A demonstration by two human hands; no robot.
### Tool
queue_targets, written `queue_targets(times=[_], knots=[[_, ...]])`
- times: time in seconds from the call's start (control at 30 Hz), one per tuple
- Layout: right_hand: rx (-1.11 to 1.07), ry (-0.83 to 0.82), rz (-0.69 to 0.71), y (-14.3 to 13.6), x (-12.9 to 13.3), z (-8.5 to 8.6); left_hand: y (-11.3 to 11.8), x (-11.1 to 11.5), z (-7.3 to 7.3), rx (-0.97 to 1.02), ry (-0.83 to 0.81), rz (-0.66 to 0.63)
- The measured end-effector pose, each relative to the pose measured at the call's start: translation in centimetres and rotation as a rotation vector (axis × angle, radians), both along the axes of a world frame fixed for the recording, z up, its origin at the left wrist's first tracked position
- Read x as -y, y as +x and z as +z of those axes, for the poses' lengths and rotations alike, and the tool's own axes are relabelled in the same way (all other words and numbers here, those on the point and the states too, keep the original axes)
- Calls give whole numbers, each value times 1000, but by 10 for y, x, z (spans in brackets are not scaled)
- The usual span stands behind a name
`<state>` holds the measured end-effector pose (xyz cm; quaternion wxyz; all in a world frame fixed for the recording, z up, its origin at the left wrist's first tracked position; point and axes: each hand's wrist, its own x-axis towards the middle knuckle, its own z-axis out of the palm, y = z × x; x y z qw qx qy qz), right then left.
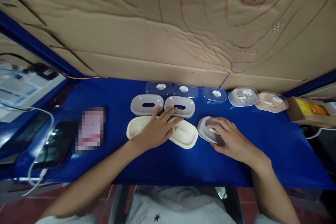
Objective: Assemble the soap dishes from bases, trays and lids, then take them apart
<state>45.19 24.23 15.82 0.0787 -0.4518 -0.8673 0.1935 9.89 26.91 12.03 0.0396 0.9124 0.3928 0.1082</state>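
On the smooth blue tabletop [183,168], two shallow, oval cream plastic trays [187,137] are partly covered by the loosely spread left hand [154,131]. Beside them, a rounded grey plastic box [204,130] is clasped by the curled right hand [231,138]; opposite sides should be gripped evenly, without squeezing.

The person wore a pale grey shirt [181,205] with short sleeves [68,219], its front printed with a small dark star [156,217] beside faint, sketchy markings [143,216]. The left hand [156,131] and right hand [229,137] were bare.
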Motion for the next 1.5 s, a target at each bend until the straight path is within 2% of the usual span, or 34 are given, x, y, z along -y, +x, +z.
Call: queue_targets(times=[0.17,0.3,0.37,0.47,0.63,0.77,0.9,1.03,1.2,1.37,1.5], knots=[[49,-125,-44,17,4,10,5,3,-3,67,12,64],[56,-291,58,16,13,22,7,3,-8,58,15,59],[57,-313,104,10,17,22,7,3,-9,50,12,27],[54,-253,134,1,19,14,5,2,-7,70,2,-19],[0,-114,102,0,13,4,2,1,-2,113,-18,-27],[-29,-83,112,-1,11,13,3,7,8,213,-45,-82],[-126,-90,227,-13,16,26,13,29,15,419,-292,-187],[-228,-134,368,-26,23,28,26,50,10,495,-443,-249],[-294,-137,383,-29,22,24,28,53,4,550,-578,-224],[-306,-172,408,-29,20,26,26,51,3,587,-550,-273],[-437,-132,388,-31,19,25,29,52,0,689,-537,-305]])
